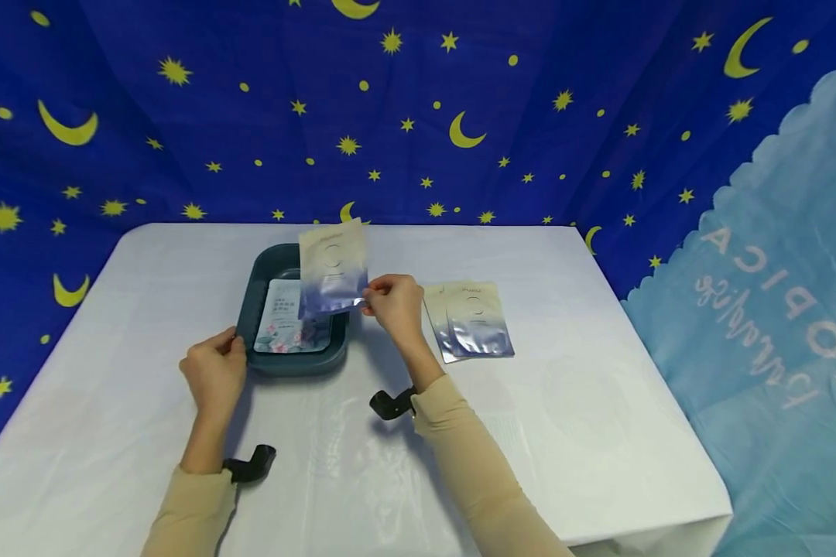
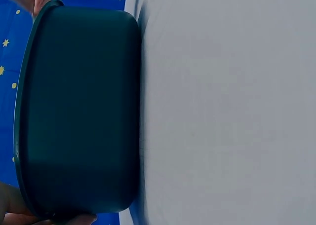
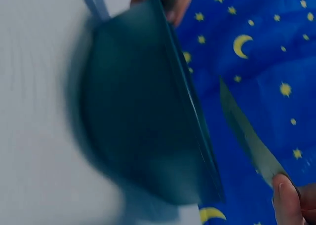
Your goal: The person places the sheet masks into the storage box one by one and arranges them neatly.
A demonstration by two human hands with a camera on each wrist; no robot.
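In the head view my right hand [image 1: 395, 305] pinches the lower right corner of a cream-and-purple foil sachet [image 1: 333, 267], raised over a dark teal plastic basin [image 1: 251, 298]. From the right wrist view the sachet [image 3: 249, 136] appears nearly edge-on, thumb and fingers at its corner. My left hand [image 1: 216, 367] grips the basin's left rim, fingers hooked at the edge. Inside the basin lies a pale blue sachet with pink flowers [image 1: 282, 321], partly hidden behind the raised one. The left wrist view shows mostly the basin's outer wall [image 2: 81, 111].
Right of the basin, overlapping cream-and-purple sachets [image 1: 479, 321] lie flat on the white tablecloth [image 1: 564, 433]. A blue curtain with moons and stars [image 1: 404, 100] hangs behind the table, and a light blue cloth with lettering [image 1: 773, 333] hangs at the right.
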